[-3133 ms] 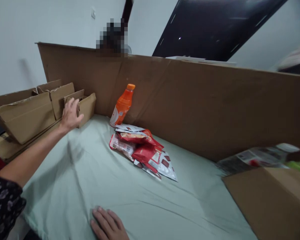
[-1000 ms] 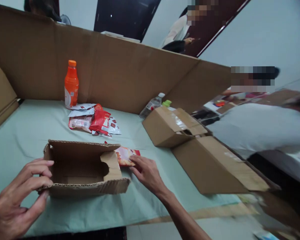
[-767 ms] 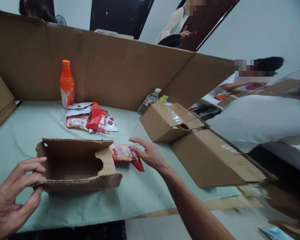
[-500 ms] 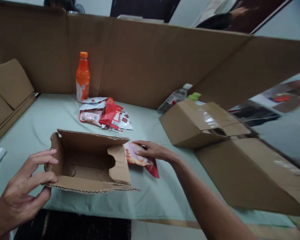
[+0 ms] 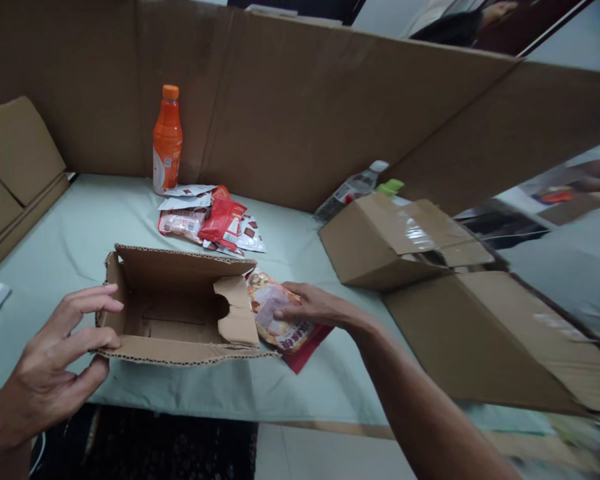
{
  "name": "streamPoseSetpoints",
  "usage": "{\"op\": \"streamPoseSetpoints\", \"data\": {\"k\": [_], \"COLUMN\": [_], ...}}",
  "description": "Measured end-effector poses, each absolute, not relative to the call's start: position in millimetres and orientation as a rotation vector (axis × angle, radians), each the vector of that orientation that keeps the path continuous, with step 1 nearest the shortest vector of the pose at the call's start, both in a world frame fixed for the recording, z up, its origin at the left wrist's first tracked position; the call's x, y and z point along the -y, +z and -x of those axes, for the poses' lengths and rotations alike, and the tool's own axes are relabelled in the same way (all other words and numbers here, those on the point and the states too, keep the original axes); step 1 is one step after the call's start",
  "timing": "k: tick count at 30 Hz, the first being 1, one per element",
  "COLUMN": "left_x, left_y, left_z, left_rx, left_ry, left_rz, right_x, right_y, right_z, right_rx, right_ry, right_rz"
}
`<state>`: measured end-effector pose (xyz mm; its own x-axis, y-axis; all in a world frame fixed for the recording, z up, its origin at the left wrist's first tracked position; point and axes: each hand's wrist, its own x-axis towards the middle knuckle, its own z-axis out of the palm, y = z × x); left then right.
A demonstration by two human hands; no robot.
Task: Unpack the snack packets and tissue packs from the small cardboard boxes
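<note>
A small open cardboard box point(image 5: 180, 293) lies on its side on the pale green tablecloth point(image 5: 70, 233), its opening towards me. My left hand point(image 5: 60, 353) grips its left end, fingers curled round the edge. My right hand point(image 5: 313, 307) is closed on a red and orange snack packet point(image 5: 280, 327) just right of the box's torn flap.
A pile of red and white snack packets point(image 5: 210, 223) lies behind the box, beside an orange drink bottle point(image 5: 167, 140). Two larger cardboard boxes point(image 5: 405, 243) sit at the right with a clear bottle point(image 5: 353, 190). A tall cardboard wall point(image 5: 305, 113) rings the table. Flattened boxes point(image 5: 15, 160) lean at left.
My right hand has taken hold of the snack packet and drawn it nearer me beside the box's flap. My left hand stays on the box's left end. The view dipped lower.
</note>
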<state>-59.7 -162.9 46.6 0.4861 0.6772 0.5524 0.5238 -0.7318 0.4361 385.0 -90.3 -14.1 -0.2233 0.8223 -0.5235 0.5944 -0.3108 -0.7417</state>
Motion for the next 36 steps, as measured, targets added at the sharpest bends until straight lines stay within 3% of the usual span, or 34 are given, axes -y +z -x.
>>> {"op": "streamPoseSetpoints", "data": {"k": [6, 11, 14, 17, 22, 26, 30, 36], "left_x": [164, 164, 163, 161, 158, 157, 154, 153], "left_y": [45, 46, 46, 47, 51, 52, 49, 70], "left_z": [61, 59, 57, 54, 50, 46, 43, 32], "left_rx": [-1.057, -1.051, -1.043, -1.036, -1.046, -1.121, -1.182, -1.068], "left_ry": [1.043, 1.024, 1.044, 1.050, 1.086, 1.164, 1.186, 0.994], "left_rz": [-2.513, -2.547, -2.531, -2.539, -2.584, -2.624, -2.683, -2.869], "right_x": [103, 122, 137, 144, 131, 113, 97, 89], "right_y": [-14, 21, 63, 98, 109, 98, 86, 71], "right_z": [-376, -386, -371, -329, -253, -226, -209, -179], "right_rx": [1.746, 1.679, 1.343, 1.238, 1.650, 2.334, 2.840, 3.140], "right_ry": [1.558, 0.849, 0.400, 0.186, 0.231, 0.390, 0.277, 0.310], "right_rz": [1.761, 1.932, 1.695, 1.282, 0.981, 1.222, 1.560, 1.373]}}
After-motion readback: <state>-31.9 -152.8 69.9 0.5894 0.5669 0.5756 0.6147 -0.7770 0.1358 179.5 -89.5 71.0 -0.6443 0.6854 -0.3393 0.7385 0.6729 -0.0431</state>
